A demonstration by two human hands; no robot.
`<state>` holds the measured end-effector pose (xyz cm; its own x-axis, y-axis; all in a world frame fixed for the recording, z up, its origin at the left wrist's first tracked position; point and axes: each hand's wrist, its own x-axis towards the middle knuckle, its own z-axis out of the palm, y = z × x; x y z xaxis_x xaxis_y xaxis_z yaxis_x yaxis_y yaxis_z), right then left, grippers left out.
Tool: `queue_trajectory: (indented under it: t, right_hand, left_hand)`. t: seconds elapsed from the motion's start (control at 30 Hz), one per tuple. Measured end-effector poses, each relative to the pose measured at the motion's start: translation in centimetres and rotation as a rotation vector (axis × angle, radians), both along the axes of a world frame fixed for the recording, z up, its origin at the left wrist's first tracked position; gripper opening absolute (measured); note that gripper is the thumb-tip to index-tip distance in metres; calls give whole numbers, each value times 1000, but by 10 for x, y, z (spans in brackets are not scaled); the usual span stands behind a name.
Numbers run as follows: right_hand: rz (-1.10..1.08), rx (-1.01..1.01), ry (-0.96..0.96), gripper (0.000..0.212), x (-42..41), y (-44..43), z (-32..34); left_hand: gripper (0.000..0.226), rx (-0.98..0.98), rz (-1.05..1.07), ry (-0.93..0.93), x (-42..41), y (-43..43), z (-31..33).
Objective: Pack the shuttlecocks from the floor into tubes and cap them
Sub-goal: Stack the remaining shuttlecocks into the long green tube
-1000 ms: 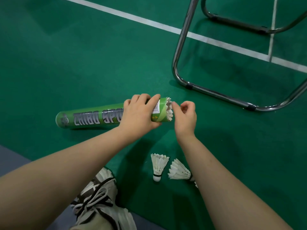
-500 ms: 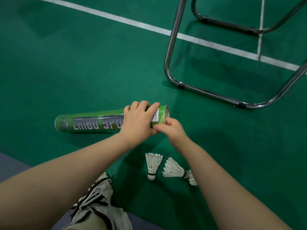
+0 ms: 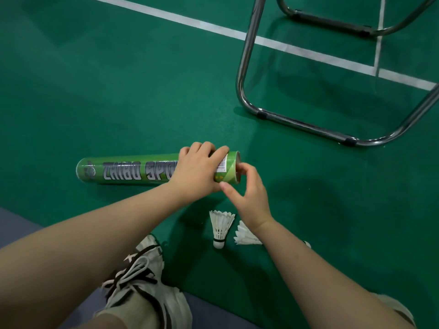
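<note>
A green shuttlecock tube (image 3: pixel 128 170) lies on the green floor with its closed end to the left. My left hand (image 3: pixel 198 170) grips it near the open right end. My right hand (image 3: pixel 247 193) is at the tube's mouth (image 3: pixel 237 167) with loosely curled fingertips touching the rim, and it holds nothing. No feathers show at the mouth. One white shuttlecock (image 3: pixel 221 227) lies on the floor below the hands, cork toward me. A second shuttlecock (image 3: pixel 244 236) beside it is partly hidden by my right forearm. A small white bit (image 3: pixel 307 244) shows past the forearm.
A chrome chair frame (image 3: pixel 292 123) stands on the floor to the upper right of the tube. A white court line (image 3: pixel 213 26) crosses the far floor. My black-and-white sneaker (image 3: pixel 147 281) is at the bottom, on a grey floor strip (image 3: pixel 16 224).
A shuttlecock's feathers stuck out of the tube mouth a second ago. My right hand pushed it in and has eased back to the rim. The left hand kept its grip.
</note>
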<state>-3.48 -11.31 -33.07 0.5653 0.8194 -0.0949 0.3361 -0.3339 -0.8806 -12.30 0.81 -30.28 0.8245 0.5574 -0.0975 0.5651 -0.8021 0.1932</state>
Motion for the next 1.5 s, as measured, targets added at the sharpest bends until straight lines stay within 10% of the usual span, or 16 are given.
queue_trajectory:
  t: [0.13, 0.67, 1.03, 1.5]
  right_hand:
    - [21, -109, -76, 78, -4, -19, -15]
    - [468, -514, -199, 25, -3, -28, -24]
    - [-594, 105, 438, 24, 36, -24, 13]
    - [40, 41, 834, 21, 15, -1, 41]
  left_hand:
    - [84, 11, -15, 52, -15, 5, -4]
    - [81, 31, -20, 95, -21, -3, -3]
    - [83, 62, 14, 116, -17, -3, -4]
    - [85, 50, 6, 73, 5, -23, 10]
